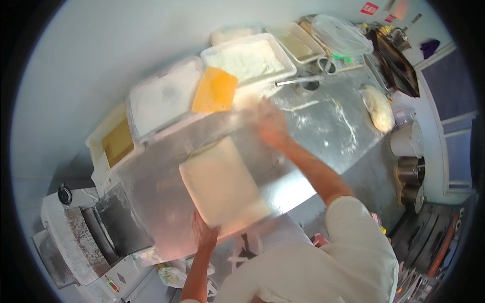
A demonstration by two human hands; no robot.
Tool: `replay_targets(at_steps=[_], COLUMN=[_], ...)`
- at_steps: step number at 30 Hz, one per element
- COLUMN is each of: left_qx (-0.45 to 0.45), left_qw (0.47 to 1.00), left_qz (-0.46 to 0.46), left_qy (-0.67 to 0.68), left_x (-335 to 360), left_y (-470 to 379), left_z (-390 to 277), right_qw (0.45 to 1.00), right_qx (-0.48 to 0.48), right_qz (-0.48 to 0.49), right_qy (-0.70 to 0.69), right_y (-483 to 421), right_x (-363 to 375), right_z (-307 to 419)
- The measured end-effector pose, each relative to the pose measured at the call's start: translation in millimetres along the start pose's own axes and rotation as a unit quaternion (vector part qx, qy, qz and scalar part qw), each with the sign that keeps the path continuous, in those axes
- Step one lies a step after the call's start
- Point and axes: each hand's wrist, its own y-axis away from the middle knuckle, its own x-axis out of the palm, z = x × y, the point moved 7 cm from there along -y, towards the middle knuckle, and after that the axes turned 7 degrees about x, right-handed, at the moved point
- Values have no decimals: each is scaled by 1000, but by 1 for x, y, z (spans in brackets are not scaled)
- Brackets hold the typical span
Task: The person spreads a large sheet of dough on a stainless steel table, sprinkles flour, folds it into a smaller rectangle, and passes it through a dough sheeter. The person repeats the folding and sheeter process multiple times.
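A flat, pale rectangular sheet of dough (225,189) lies at a slant on the metal table (163,208). At its near left corner my left hand (204,233) touches the edge, with the thumb over the corner; how firmly it holds is unclear. My right hand (271,123), blurred, is over the table beyond the sheet's far right side, close to a floury patch below the white tub of flour (246,62). Whether its fingers hold anything cannot be seen. An orange-yellow plastic sheet (216,90) leans over the rims of two white tubs.
A dough roller machine (87,235) stands at the left. Along the wall are a second white tub (166,94) and a shallow tray (297,41). A metal cup (326,65) stands farther right, and a wrapped pale lump (377,108) lies near the right edge.
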Motion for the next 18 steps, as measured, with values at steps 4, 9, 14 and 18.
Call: replay_targets(at_steps=[4,9,14,18], left_qx=[89,360,388,321], left_qw=[988,896,731,727], left_qz=[-32,187,428,485], left_qy=[-125,-181,-363,-364], left_x=[-19,25,72,95], left_y=[-19,-134,-186,-200], left_z=[-44,-189,-219,-209], right_qw=[962,934,884,658], right_qx=[106,77,206,326], right_qz=[-131,262,380,273], right_qy=[-214,-228,-178,-621], right_y=[-126,-231,-255,-240], right_x=[-9,85,208,224], right_z=[-99,-108,-96,-127])
